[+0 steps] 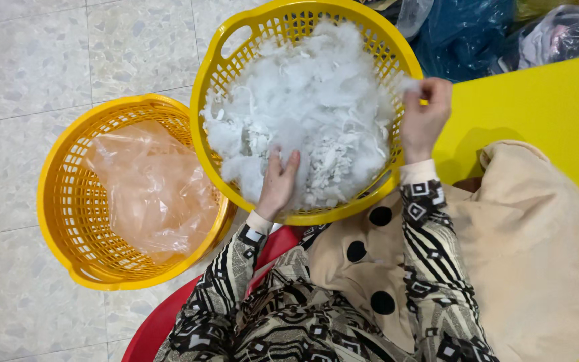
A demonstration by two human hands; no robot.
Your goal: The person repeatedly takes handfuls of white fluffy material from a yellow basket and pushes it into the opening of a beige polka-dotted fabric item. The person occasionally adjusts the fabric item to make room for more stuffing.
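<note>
**Both hands in the fluff basket**

Under everything lies the tiled floor [28,60], pale and speckled, well left of your fingers. To the right of your right hand runs a yellow table [544,107], and beyond its far edge, past your fingertips, sit dark bags [464,33].

The cream cloth [537,255] lies over your lap, below and right of your right wrist; it looks parked there to keep it near while both hands are busy.

Two baskets come next. The yellow basket [204,121] is tilted toward you, its near rim just below your left fingers, which puts the contents within reach of both hands. The orange basket [55,201] stands on the floor well left of your left hand, its rim touching the yellow one, and holds only a clear bag [155,194] as a loose liner.

The fluff [309,100] fills the yellow basket, a white heap of fibre and small scraps.

Your left hand [277,184] is sunk into the near side of the heap, fingers curled shut on fluff. Your right hand [425,114] is at the right rim, fingers pinched on a small tuft [407,84] lifted just off the pile, seemingly to pull it apart from the mass.
</note>
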